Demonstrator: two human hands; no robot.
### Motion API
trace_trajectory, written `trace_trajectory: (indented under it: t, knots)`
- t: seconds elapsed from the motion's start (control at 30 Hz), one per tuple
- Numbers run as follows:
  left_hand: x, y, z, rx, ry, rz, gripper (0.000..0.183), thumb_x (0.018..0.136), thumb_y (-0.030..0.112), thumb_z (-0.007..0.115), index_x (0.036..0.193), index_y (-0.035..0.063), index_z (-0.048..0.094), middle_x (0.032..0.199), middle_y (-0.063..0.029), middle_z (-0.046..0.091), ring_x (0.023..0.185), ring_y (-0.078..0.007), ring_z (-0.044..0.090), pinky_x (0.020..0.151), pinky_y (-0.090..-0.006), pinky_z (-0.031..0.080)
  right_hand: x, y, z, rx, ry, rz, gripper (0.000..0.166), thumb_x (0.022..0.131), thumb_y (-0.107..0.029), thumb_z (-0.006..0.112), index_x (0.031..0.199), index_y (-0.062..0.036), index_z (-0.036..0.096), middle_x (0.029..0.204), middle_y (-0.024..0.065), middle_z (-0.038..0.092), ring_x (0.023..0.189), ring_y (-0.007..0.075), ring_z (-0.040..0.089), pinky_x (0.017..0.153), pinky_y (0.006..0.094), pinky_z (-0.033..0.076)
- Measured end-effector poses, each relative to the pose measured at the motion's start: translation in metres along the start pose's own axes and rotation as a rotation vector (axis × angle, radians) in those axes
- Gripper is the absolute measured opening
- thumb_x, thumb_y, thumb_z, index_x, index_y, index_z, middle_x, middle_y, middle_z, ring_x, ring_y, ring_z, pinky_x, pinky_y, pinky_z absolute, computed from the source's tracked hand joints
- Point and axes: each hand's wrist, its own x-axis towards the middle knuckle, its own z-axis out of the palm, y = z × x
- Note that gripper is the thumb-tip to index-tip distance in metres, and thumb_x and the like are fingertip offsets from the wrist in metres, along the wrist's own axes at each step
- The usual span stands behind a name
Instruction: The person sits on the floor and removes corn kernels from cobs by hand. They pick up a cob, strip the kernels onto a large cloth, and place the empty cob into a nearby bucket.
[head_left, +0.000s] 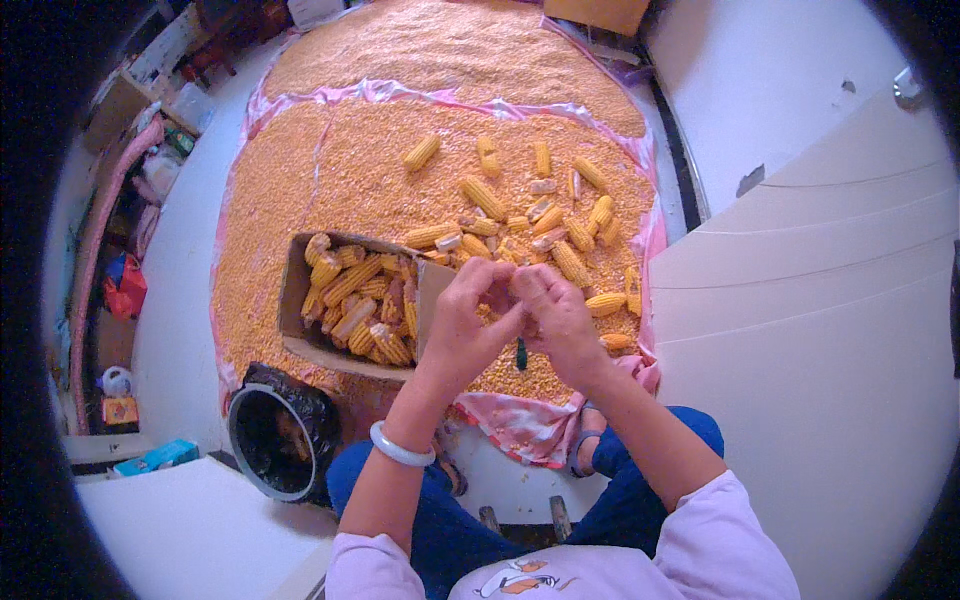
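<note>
My left hand (474, 319), with a pale bangle (401, 448) at the wrist, meets my right hand (559, 322) at the fingertips. Both have curled fingers, and whatever is between them is mostly hidden. Beneath them a narrow dark green object (521, 355) rests on loose corn kernels (517, 382). Beyond my fingers lies a scattered heap of yellow corn cobs (571, 262), some partly stripped. Left of my left hand stands an open cardboard box (352, 358) full of cobs (352, 281).
Kernels cover a pink cloth (517, 424) on the floor, with a second kernel-covered spread (450, 45) behind. A bin (232, 442) lined with a black bag stands at lower left. A white door (810, 247) is on the right. Household items line the left wall, including a red bag (129, 289).
</note>
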Motion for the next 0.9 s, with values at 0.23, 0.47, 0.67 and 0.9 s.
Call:
trace_trajectory:
  t: [0.23, 0.47, 0.67, 0.9]
  knots:
    - [0.001, 0.007, 0.007, 0.161, 0.055, 0.045, 0.026, 0.072, 0.001, 0.068, 0.097, 0.0001, 0.059, 0.087, -0.0070, 0.056, 0.074, -0.0145, 0.058, 0.065, -0.0266, 0.048, 0.005, 0.014, 0.001, 0.076, -0.005, -0.075, 0.024, 0.097, -0.030, 0.048, 0.091, -0.0078, 0.055, 0.066, -0.0049, 0.050, 0.051, 0.0005, 0.039, 0.040, 0.0183, 0.030]
    - [-0.003, 0.004, 0.011, 0.118, 0.045, -0.021, 0.028, 0.074, 0.003, 0.069, 0.100, 0.0015, 0.057, 0.091, -0.0047, 0.057, 0.075, -0.0107, 0.058, 0.066, -0.0241, 0.049, 0.005, 0.022, 0.009, 0.219, 0.171, -0.075, 0.022, 0.098, -0.026, 0.044, 0.088, -0.0096, 0.054, 0.065, -0.0055, 0.047, 0.048, 0.0016, 0.038, 0.039, 0.0185, 0.030]
    - [-0.003, -0.003, 0.001, -0.579, 0.037, -0.207, 0.023, 0.081, 0.000, 0.064, 0.102, 0.0013, 0.054, 0.090, -0.0027, 0.059, 0.079, -0.0078, 0.059, 0.071, -0.0218, 0.050, 0.002, 0.008, -0.002, 0.476, -0.044, 0.147, 0.019, 0.096, -0.028, 0.044, 0.091, -0.0122, 0.054, 0.070, -0.0035, 0.049, 0.050, 0.0034, 0.042, 0.039, 0.0165, 0.030]
    - [-0.009, -0.011, -0.015, -0.679, -0.027, -0.338, 0.028, 0.081, 0.000, 0.063, 0.107, 0.0017, 0.054, 0.096, -0.0032, 0.060, 0.091, -0.0104, 0.058, 0.082, -0.0240, 0.048, 0.000, 0.008, 0.004, 0.362, -0.083, 0.171, 0.018, 0.096, -0.029, 0.047, 0.097, -0.0121, 0.053, 0.073, -0.0036, 0.050, 0.049, 0.0029, 0.039, 0.037, 0.0171, 0.028]
